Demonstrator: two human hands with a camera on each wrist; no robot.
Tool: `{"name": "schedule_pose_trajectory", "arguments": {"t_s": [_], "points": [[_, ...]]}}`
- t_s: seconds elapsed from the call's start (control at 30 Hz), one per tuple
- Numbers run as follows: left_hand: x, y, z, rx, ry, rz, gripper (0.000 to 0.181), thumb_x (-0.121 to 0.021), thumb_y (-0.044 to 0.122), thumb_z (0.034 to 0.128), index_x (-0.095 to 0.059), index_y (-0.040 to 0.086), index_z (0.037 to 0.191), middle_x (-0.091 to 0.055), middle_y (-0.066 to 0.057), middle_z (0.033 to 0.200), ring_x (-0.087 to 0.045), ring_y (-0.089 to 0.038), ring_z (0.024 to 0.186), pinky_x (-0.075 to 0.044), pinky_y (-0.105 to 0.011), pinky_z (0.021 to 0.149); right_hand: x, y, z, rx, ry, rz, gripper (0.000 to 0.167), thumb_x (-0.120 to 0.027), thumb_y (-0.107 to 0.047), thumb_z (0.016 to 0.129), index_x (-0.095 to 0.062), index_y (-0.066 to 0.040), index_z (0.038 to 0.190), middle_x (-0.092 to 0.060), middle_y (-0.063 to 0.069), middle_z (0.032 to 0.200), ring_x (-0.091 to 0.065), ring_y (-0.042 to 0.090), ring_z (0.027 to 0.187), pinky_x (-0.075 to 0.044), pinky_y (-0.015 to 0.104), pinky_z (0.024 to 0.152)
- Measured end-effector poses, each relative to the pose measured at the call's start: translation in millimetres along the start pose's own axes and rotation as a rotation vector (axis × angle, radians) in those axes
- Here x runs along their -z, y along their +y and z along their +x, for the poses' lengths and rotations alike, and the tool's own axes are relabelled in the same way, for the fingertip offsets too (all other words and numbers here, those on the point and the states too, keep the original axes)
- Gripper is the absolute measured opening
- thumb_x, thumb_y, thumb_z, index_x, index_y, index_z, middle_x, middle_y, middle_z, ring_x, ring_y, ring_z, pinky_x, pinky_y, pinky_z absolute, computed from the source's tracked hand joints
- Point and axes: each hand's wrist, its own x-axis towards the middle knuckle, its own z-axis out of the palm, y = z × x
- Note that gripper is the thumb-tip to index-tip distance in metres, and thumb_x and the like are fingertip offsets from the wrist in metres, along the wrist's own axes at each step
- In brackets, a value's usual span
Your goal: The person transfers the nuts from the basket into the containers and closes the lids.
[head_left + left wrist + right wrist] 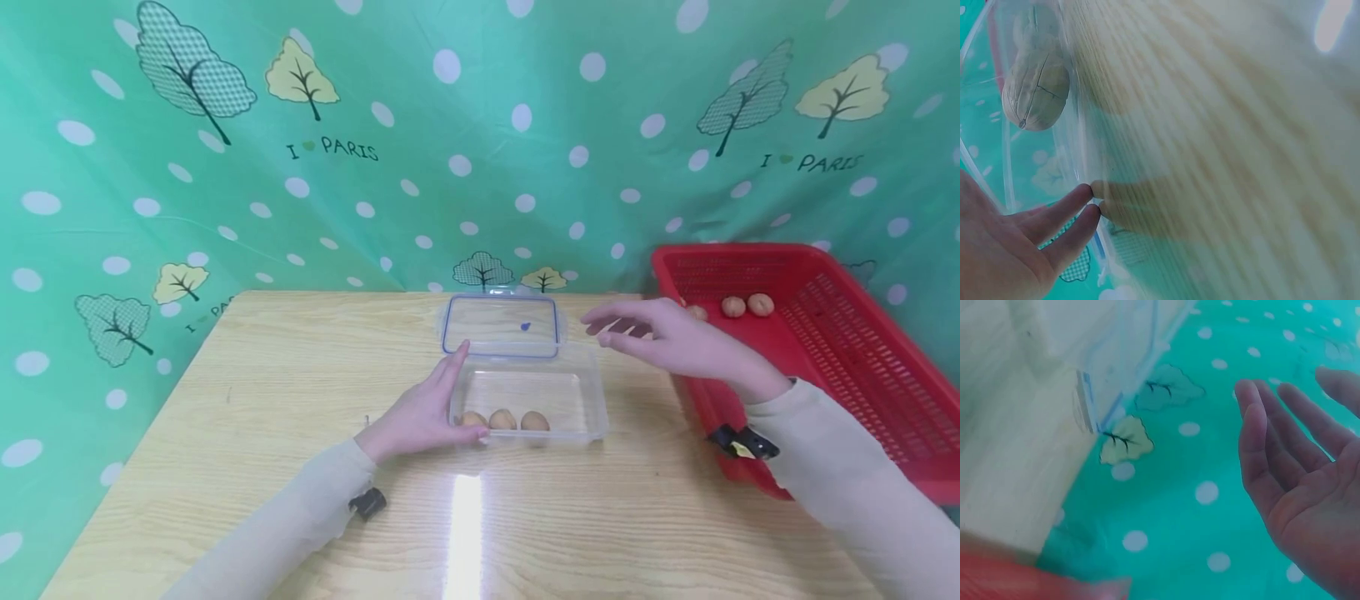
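Observation:
A clear plastic box [592, 392] stands on the table, its blue-edged lid [487, 327] folded back behind it. Along its front wall sit three walnuts [535, 421], which look brown and ridged; in the left wrist view one walnut [1038, 87] shows through the plastic. My left hand [423, 414] rests against the box's left side, fingers extended and thumb by the front rim. In the air right of the lid is my right hand [663, 336], holding nothing. Its fingers [1260, 440] are loosely bent, with the palm visible in the right wrist view.
On the right a large red plastic basket [813, 358] holds several walnuts [761, 305] near its far left corner. A green dotted cloth [480, 125] with printed trees hangs behind the wooden table [300, 392]. The right forearm reaches across the basket's near left side.

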Motion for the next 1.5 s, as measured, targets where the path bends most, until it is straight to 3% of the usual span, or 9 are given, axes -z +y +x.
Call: {"name": "schedule_pose_trajectory", "arguments": {"t_s": [0.27, 0.43, 0.6, 0.83, 0.93, 1.17, 1.5], "points": [[0.0, -0.1, -0.2, 0.006, 0.000, -0.007, 0.121, -0.066, 0.071, 0.0740, 0.010, 0.023, 0.155, -0.009, -0.010, 0.160, -0.058, -0.038, 0.111, -0.051, -0.046, 0.089, 27, 2, -11.6, -0.027, 0.086, -0.029, 0.034, -0.064, -0.017, 0.094, -0.060, -0.010, 0.128, -0.065, 0.003, 0.115, -0.064, 0.018, 0.099, -0.053, 0.021, 0.081], [-0.3, -0.1, -0.4, 0.007, 0.006, -0.010, 0.122, -0.068, 0.070, 0.0734, 0.009, 0.020, 0.155, -0.009, -0.010, 0.160, -0.056, -0.039, 0.114, -0.051, -0.046, 0.090, 40, 8, -18.8, -0.131, 0.136, -0.060, 0.035, -0.065, -0.019, 0.094, -0.061, -0.013, 0.128, -0.065, 0.002, 0.115, -0.062, 0.017, 0.100, -0.053, 0.021, 0.079], [-0.3, -0.5, -0.1, 0.005, 0.005, -0.018, 0.122, -0.066, 0.071, 0.0731, 0.010, 0.024, 0.155, -0.009, -0.010, 0.160, -0.056, -0.039, 0.114, -0.050, -0.047, 0.092, 55, 24, -23.4, -0.201, 0.144, -0.068, 0.036, -0.064, -0.020, 0.094, -0.060, -0.013, 0.129, -0.064, 0.007, 0.118, -0.064, 0.022, 0.091, -0.056, 0.029, 0.072], [-0.2, -1.0, 0.2, 0.015, 0.004, -0.013, 0.123, -0.070, 0.067, 0.0733, 0.011, 0.024, 0.155, -0.011, -0.010, 0.159, -0.053, -0.039, 0.118, -0.048, -0.048, 0.095, 72, 50, -29.6, -0.272, 0.158, -0.125, 0.040, -0.066, -0.020, 0.093, -0.058, -0.010, 0.131, -0.064, 0.011, 0.114, -0.060, 0.019, 0.089, -0.054, 0.023, 0.067], [-0.3, -0.7, 0.1, 0.015, 0.004, -0.008, 0.123, -0.071, 0.066, 0.0735, 0.010, 0.023, 0.155, -0.012, -0.011, 0.159, -0.053, -0.040, 0.117, -0.048, -0.048, 0.093, 75, 62, -31.6, -0.291, 0.166, -0.106, 0.041, -0.067, -0.020, 0.092, -0.057, -0.007, 0.131, -0.063, 0.014, 0.115, -0.060, 0.017, 0.085, -0.055, 0.027, 0.065], [-1.2, -1.4, 0.4, 0.010, 0.007, -0.007, 0.122, -0.070, 0.066, 0.0736, 0.007, 0.018, 0.156, -0.013, -0.012, 0.159, -0.052, -0.040, 0.119, -0.049, -0.049, 0.092, 76, 90, -32.5, -0.329, 0.189, -0.045, 0.042, -0.064, -0.018, 0.095, -0.054, 0.000, 0.132, -0.060, 0.022, 0.119, -0.062, 0.008, 0.084, -0.056, 0.023, 0.066], [-1.9, -1.2, -0.2, 0.009, 0.013, -0.002, 0.122, -0.070, 0.066, 0.0739, 0.007, 0.018, 0.156, -0.014, -0.012, 0.159, -0.056, -0.039, 0.114, -0.051, -0.047, 0.089, 72, 127, -28.1, -0.348, 0.192, -0.065, 0.040, -0.060, -0.015, 0.096, -0.053, 0.005, 0.130, -0.061, 0.024, 0.114, -0.063, 0.018, 0.082, -0.055, 0.025, 0.066]]}}
